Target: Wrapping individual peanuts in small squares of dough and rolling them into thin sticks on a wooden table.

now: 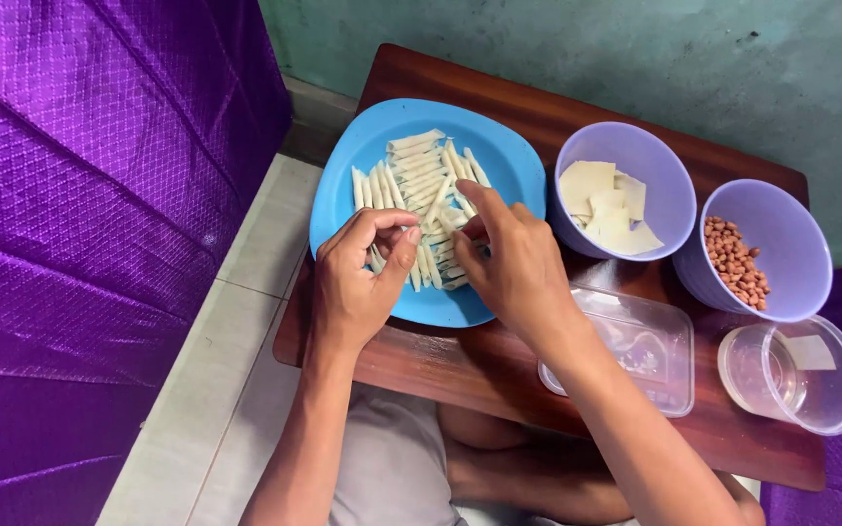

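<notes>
A blue plate (pixel 363 156) on a low brown wooden table (pixel 499 88) holds several thin rolled white pastry sticks (pixel 421 170). My left hand (pixel 363 278) hovers over the plate's near left part, fingertips pinched on one end of a roll. My right hand (pixel 514 263) is over the plate's near right part, fingers curled on the roll's other end. The piece between my fingers is mostly hidden.
A purple bowl (pixel 655 156) with white square wrappers stands right of the plate. A second purple bowl (pixel 791 244) holds peanuts. A clear rectangular lid or box (pixel 655 360) and a round clear container (pixel 811 390) sit near the table's front. Purple fabric (pixel 80 195) lies at left.
</notes>
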